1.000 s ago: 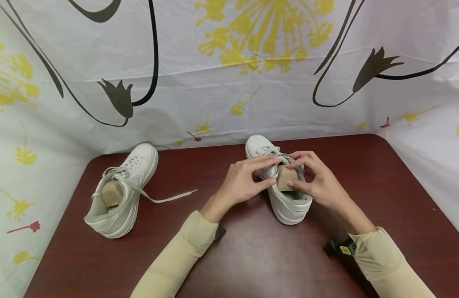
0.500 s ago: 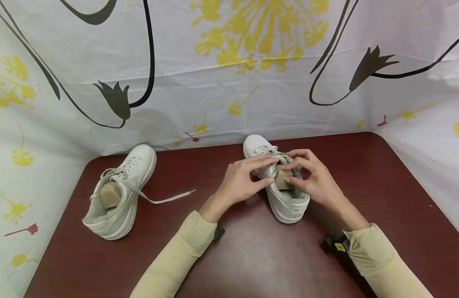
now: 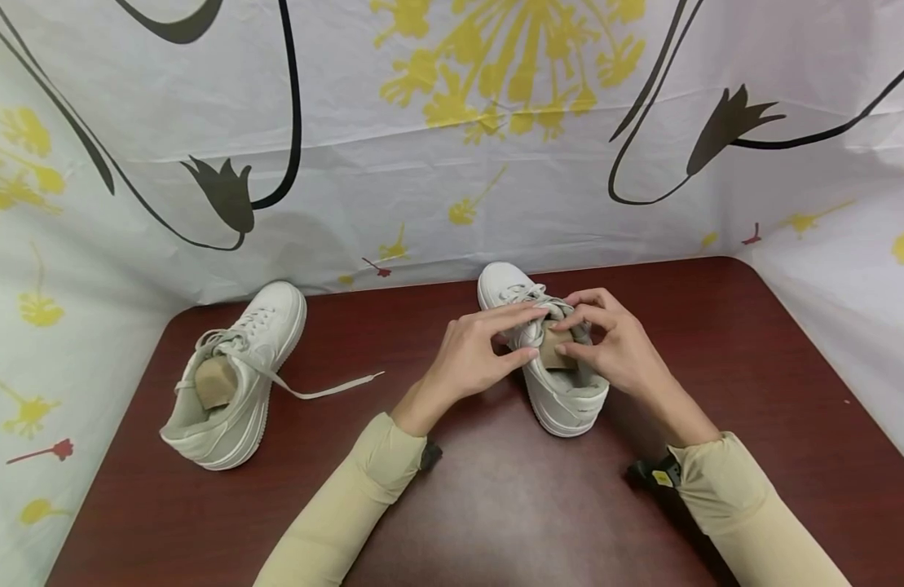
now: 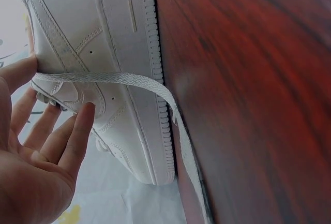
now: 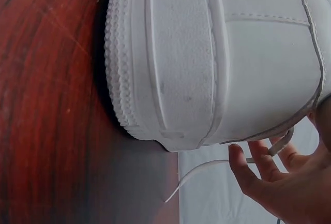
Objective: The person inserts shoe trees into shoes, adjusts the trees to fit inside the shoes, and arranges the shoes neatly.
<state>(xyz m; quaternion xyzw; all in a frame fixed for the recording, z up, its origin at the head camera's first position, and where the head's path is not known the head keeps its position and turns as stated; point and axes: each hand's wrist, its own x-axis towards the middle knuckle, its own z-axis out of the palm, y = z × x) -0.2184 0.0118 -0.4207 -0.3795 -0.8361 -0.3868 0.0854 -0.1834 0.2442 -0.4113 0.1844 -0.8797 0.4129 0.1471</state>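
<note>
A white sneaker (image 3: 569, 403) stands on the table with its toe away from me. Inside its opening sits a tan, stiff-looking insert (image 3: 559, 356). My left hand (image 3: 469, 355) holds the sneaker's left side, thumb at the collar and forefinger stretched to the tongue. The right hand (image 3: 628, 350) reaches over the right collar, its thumb and bent forefinger pinching at the insert's face. Grey-white lace (image 4: 124, 78) hangs down the sneaker's side in the left wrist view. From behind, the right wrist view shows the sneaker's heel (image 5: 181, 53), with that hand's curled fingers partly hidden by it.
A second white sneaker (image 3: 257, 436) stands at the left with a tan insert (image 3: 215, 381) inside. Its loose lace (image 3: 323, 395) trails right across the dark red table (image 3: 496, 505). A patterned white cloth (image 3: 393, 196) hangs along the back and both sides.
The right thumb has moved a little up toward the forefinger at the insert, narrowing the gap. Both hands and the sneakers otherwise keep their places; the view has shifted slightly.
</note>
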